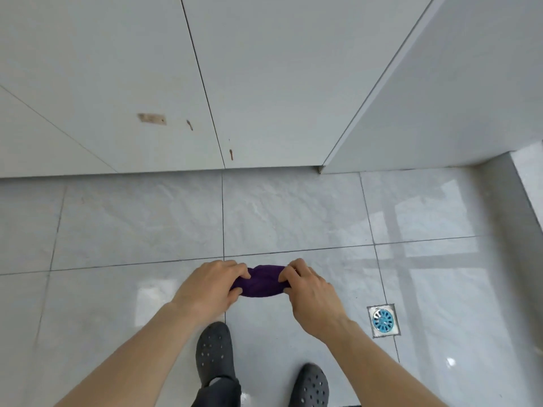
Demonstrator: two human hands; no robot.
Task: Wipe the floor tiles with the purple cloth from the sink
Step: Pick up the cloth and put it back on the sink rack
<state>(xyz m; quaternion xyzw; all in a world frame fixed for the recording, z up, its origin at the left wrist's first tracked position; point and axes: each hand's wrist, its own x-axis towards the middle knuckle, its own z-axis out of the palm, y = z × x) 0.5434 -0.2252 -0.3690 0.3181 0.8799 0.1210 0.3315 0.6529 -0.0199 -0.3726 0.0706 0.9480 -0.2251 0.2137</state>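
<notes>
Both hands, left hand (213, 282) and right hand (308, 284), pinch the bunched purple cloth (263, 282) by its ends (soft, limp, likely damp) above the floor tiles (141, 218).

Left hand (211, 284) and right hand (311, 289) grip the bunched purple cloth (261, 282) at its ends, above the floor tiles (141, 218).

You see a soft matt cloth (261, 282), glossy stone-look floor tiles (293, 212), a metal-framed drain (383, 320) and matt perforated rubbery clogs (214, 349).
</notes>
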